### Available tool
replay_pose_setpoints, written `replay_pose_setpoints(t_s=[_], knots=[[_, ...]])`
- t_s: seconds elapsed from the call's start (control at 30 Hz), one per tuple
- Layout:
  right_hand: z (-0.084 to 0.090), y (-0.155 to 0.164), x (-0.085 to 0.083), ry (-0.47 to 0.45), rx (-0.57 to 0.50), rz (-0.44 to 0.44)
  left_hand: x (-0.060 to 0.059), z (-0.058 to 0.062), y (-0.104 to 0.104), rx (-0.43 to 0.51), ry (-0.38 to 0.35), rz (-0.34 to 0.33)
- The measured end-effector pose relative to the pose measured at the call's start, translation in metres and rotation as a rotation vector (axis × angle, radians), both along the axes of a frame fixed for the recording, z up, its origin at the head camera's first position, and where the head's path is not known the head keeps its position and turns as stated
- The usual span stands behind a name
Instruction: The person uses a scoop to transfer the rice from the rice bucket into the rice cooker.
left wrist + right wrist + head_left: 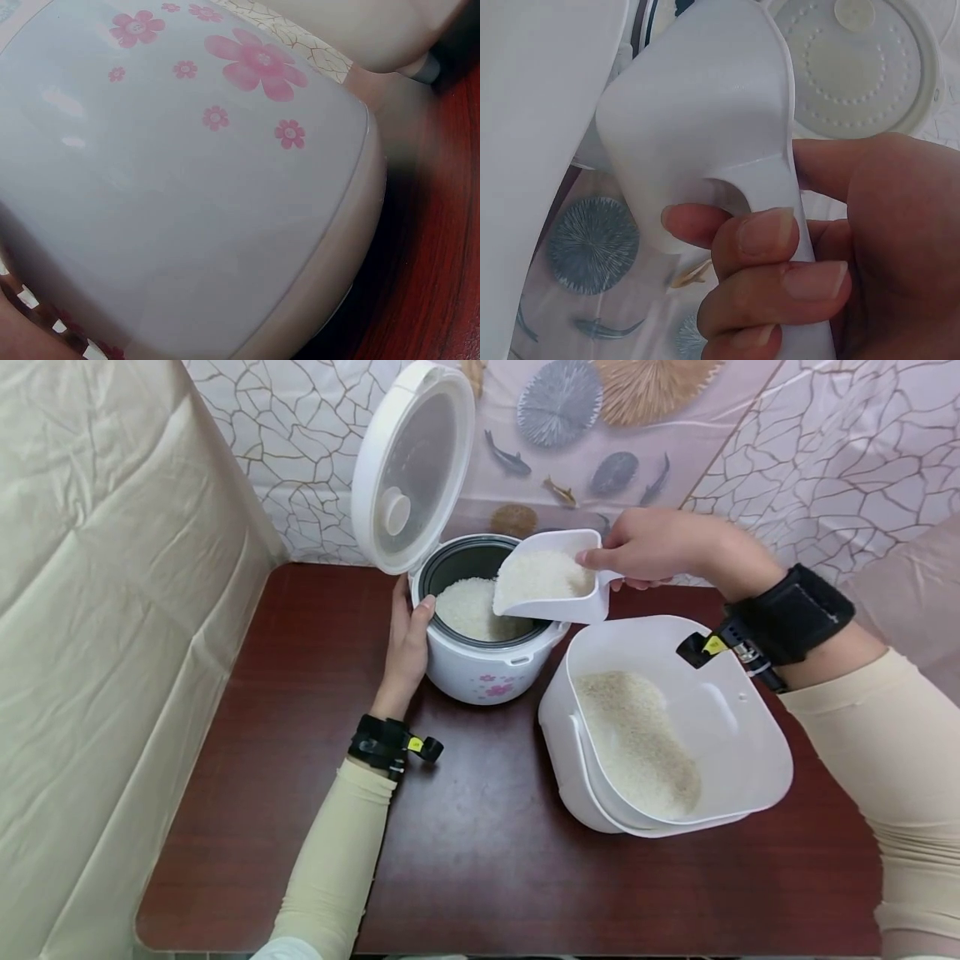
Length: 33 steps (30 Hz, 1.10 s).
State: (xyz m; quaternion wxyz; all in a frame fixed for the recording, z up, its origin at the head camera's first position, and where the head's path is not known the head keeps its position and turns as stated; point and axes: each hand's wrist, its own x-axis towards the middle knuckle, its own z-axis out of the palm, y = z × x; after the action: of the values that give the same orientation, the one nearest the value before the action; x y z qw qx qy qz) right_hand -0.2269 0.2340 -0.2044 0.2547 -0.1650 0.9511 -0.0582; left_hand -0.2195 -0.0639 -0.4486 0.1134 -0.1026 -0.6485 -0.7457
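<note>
Gripped by its handle, a white scoop (546, 606) full of rice tilts over the rim of a white rice cooker (480, 681). My right hand (660, 547) holds it; in the right wrist view several fingers (776, 289) curl round the handle. White rice (476, 610) lies heaped in the cooker's dark inner pot (461, 558). At the cooker's left side, my left hand (407, 647) holds the body, thumb near the rim. The left wrist view shows the flowered cooker wall (187, 180) close up, with part of the left hand at the lower left corner.
The cooker's lid (412, 468) stands raised at the back left. Right of the cooker sits a white rice bin (720, 718) with loose rice (645, 752) inside. Both stand on a dark red table (465, 868), with a patterned backdrop (300, 452) behind.
</note>
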Motion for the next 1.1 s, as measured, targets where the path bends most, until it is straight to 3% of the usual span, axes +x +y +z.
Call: replay_pose_setpoints(t_s=[0.47,1.1], knots=[[-0.002,-0.005,-0.001,0.057,0.085,0.03,0.001,0.001,0.0,-0.007,0.021,0.003],[0.001,-0.015,-0.002,0.063,0.146,0.044,0.001,0.004,0.0,0.009,0.023,-0.02]])
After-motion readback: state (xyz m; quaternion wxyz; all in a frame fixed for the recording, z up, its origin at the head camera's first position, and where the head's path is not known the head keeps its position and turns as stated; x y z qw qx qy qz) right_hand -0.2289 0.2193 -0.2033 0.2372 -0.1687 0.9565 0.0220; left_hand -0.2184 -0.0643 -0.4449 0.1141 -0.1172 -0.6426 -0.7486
